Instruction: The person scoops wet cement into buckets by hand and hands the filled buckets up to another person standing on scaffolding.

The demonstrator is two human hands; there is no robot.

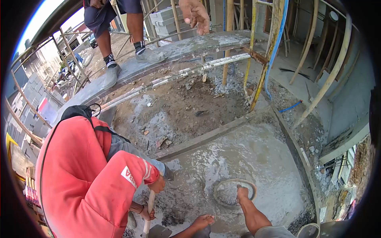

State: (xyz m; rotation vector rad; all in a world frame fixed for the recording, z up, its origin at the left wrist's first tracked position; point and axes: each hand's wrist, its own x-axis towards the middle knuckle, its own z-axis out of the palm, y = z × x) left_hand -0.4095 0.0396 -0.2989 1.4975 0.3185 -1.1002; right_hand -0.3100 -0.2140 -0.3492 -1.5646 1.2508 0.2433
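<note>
The bucket [253, 185] is sunk in wet cement [278, 158]. At its near right side it is gripped by the right hand [242, 193], the forearm being extended from below. The left hand [204, 220] is held apart from the bucket, to its lower left, with fingers curled; whether anything is held in it cannot be told.

Well left of the bucket, a wooden handle [149, 208] is gripped by the 2 hands of a co-worker in a red top [91, 170]. The co-worker's head is hidden; the lower end of the handle is hard to make out.

Above the bucket, at the upper left, a second co-worker's shoes [149, 56] are planted on a beam [190, 45]; the upper body is cut off. The bucket's floor and the right fingertips are obscured. Below and right of it, a second container [308, 227] is cut off.
</note>
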